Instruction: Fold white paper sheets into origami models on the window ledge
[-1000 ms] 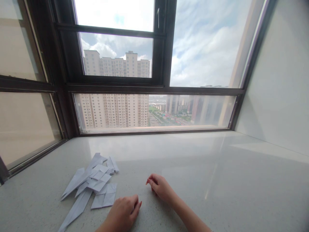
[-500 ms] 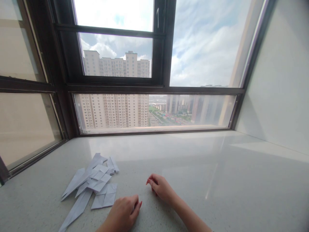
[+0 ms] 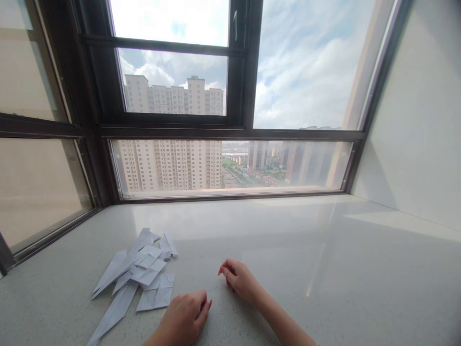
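Your left hand [image 3: 183, 318] lay palm down on the pale speckled counter [image 3: 324, 269] at the near edge of the view, its fingers [image 3: 202, 303] curled loosely inward and closed on nothing. Your right hand [image 3: 240, 280] rested just to the right of it and a little farther away, wrist on the surface, with its fingers [image 3: 224, 270] bent into a loose half-fist; no object showed inside that curl, though the palm side was turned away from the camera. The two hands were near each other but apart.

The pile of folded white paper pieces [image 3: 139, 271] lay on the counter to the left of both hands, untouched. Its nearest flat piece [image 3: 157, 298] sat just beside your left hand, with a narrow gap between them. Several long pointed pieces [image 3: 111, 315] fanned out toward the near left, and smaller folded ones [image 3: 166, 244] lay at the far end of the pile. The pieces overlapped loosely; none stood in a tray, box or other holder.

Beyond the counter, a dark-framed window [image 3: 237, 129] filled the far side, showing tall apartment blocks [image 3: 169, 163] and cloudy sky. A plain light wall [image 3: 421, 120] closed the right side.
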### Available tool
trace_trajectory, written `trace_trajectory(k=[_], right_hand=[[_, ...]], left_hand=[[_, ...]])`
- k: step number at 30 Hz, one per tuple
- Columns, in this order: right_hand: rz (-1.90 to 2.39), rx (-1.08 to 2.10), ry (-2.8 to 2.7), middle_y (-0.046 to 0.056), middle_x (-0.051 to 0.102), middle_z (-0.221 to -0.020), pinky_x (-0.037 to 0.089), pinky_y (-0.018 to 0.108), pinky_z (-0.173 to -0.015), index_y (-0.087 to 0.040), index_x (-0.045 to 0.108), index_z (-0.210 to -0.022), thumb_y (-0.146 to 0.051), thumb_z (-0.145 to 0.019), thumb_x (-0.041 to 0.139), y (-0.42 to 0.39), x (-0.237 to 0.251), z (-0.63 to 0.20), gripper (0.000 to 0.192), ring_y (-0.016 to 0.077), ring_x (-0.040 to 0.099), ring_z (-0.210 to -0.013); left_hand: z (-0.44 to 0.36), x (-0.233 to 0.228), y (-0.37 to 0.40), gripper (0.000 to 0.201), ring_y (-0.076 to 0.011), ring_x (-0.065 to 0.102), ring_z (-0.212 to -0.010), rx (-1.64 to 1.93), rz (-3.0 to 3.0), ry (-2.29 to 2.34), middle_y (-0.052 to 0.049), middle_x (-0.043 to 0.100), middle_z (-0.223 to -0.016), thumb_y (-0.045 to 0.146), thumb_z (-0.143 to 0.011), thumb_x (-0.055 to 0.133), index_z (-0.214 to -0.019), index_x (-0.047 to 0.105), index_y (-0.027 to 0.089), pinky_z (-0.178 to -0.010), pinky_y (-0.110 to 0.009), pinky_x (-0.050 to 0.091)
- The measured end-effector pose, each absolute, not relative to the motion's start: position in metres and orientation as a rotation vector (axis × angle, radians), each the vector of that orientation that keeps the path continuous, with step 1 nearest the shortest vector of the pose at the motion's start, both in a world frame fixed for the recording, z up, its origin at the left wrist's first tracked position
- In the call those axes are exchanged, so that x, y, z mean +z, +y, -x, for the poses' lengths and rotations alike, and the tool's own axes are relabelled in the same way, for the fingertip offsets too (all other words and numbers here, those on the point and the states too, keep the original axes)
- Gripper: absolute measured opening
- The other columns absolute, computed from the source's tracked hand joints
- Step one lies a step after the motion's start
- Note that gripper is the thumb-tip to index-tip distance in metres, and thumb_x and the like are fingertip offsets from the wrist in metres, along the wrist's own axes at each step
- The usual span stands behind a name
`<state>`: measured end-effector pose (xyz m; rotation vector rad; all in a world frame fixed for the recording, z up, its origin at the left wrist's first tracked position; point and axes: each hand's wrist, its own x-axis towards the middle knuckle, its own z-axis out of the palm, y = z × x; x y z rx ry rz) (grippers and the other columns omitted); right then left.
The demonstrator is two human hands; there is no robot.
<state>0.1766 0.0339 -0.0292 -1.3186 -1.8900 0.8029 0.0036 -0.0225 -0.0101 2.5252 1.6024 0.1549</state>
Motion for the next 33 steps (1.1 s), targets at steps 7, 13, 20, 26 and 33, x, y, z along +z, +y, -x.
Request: trace_trajectory(k=[7,13,20,26,33], right_hand=[[1.326,0.789,-1.895,-0.006,0.044,-0.047,0.028,0.018,-0.044,-0.016,0.056,-0.07,-0.02,-0.077,0.042,0.0351,-0.0296,-0.1767,0.017,0.0076,0.039,-0.041],[1.343,0.777,-1.903,-0.006,0.045,-0.046,0.029,0.018,-0.044,-0.016,0.057,-0.07,-0.019,-0.078,0.041,0.0353,-0.0301,-0.1766,0.018,0.0074,0.039,-0.041],[1.336,0.792,-1.904,-0.006,0.044,-0.046,0.029,0.018,-0.043,-0.016,0.057,-0.071,-0.018,-0.077,0.042,0.0339,-0.0284,-0.1769,0.017,0.0072,0.04,-0.041],[1.333,0.817,-1.888,-0.007,0.043,-0.046,0.028,0.017,-0.043,-0.016,0.056,-0.071,-0.018,-0.077,0.042,0.0331,-0.0269,-0.176,0.016,0.0068,0.038,-0.04],[1.33,0.781,-1.889,-0.006,0.044,-0.047,0.03,0.019,-0.046,-0.016,0.057,-0.071,-0.02,-0.077,0.042,0.0339,-0.0295,-0.176,0.017,0.008,0.039,-0.042]], left_hand=[[-0.0038,-0.0095,-0.0218,0.03,-0.0193,0.061,-0.067,0.146,-2.519,1.605,-0.003,0.065,-0.07,0.031,-0.085,0.024,-0.072,0.05,0.021,-0.053,-0.025,0.033],[-0.0048,-0.0082,-0.0232,0.032,-0.0192,0.061,-0.071,0.135,-2.489,1.623,-0.004,0.065,-0.072,0.033,-0.085,0.024,-0.075,0.051,0.021,-0.056,-0.024,0.034],[-0.0046,-0.0059,-0.0234,0.031,-0.0196,0.061,-0.073,0.115,-2.466,1.613,-0.005,0.065,-0.074,0.033,-0.085,0.025,-0.077,0.052,0.021,-0.057,-0.025,0.036],[-0.0052,-0.0073,-0.0236,0.03,-0.0193,0.061,-0.071,0.137,-2.471,1.614,-0.004,0.065,-0.073,0.034,-0.085,0.026,-0.076,0.051,0.021,-0.056,-0.024,0.035],[-0.0044,-0.0077,-0.0228,0.031,-0.02,0.061,-0.073,0.108,-2.474,1.606,-0.005,0.065,-0.075,0.034,-0.085,0.025,-0.077,0.052,0.021,-0.057,-0.025,0.035]])
